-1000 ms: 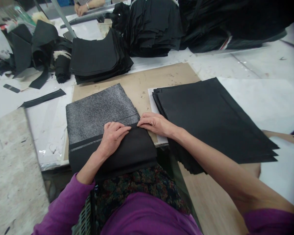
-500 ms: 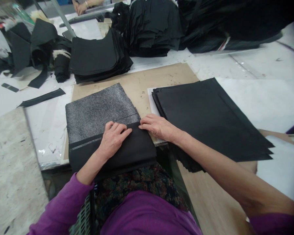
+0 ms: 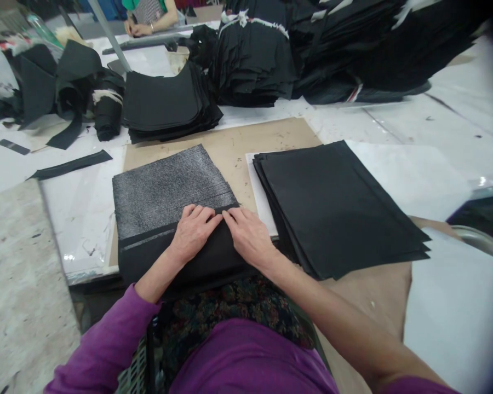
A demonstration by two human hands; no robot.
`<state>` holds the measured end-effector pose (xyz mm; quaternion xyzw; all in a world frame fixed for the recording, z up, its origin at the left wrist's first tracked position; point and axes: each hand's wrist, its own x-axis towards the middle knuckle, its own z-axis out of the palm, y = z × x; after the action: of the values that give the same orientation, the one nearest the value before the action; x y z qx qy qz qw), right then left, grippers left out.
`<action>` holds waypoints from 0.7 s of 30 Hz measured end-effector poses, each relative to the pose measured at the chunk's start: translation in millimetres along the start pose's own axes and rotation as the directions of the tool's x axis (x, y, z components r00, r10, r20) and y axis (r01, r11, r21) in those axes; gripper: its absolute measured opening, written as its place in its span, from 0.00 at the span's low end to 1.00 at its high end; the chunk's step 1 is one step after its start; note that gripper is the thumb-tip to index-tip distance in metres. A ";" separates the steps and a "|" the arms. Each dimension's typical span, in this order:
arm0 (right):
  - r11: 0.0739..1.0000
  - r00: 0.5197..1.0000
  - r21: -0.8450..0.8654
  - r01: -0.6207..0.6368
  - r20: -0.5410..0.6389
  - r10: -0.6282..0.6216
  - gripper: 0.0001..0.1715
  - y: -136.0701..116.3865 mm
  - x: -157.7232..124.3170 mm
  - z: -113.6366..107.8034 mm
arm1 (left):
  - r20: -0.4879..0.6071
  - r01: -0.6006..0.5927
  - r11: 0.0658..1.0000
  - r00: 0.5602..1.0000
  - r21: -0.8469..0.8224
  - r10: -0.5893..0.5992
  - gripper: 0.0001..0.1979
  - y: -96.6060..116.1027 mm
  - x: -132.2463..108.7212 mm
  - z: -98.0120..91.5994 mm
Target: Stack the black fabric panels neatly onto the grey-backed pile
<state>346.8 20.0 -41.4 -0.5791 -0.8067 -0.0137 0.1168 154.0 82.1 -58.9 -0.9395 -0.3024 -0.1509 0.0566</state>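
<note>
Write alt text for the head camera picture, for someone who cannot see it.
A left hand and right hand press flat, side by side, on black cloth folded over a grey fabric stack at the table edge. Black sheets lie stacked to their right; black piles sit behind.

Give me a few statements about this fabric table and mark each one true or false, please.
1. The left hand and the right hand both lie flat on the black fabric. True.
2. The right hand holds scissors. False: it holds nothing.
3. A stack of black sheets lies right of the hands. True.
4. The grey speckled piece sits on that stack. False: it lies left of it, just beyond the fingertips.
5. Far back, another person's hands show. True.
</note>
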 end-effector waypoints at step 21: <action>0.978 0.989 -0.152 0.145 0.056 -0.138 0.34 -21.7 3.8 6.0 | 0.108 -0.006 1.000 0.994 0.021 0.004 0.19 -34.8 -66.7 -31.1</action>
<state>324.2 17.3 -44.0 -0.5277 -0.8448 -0.0718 0.0517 74.4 67.5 -50.2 -0.9463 -0.3042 -0.0967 0.0504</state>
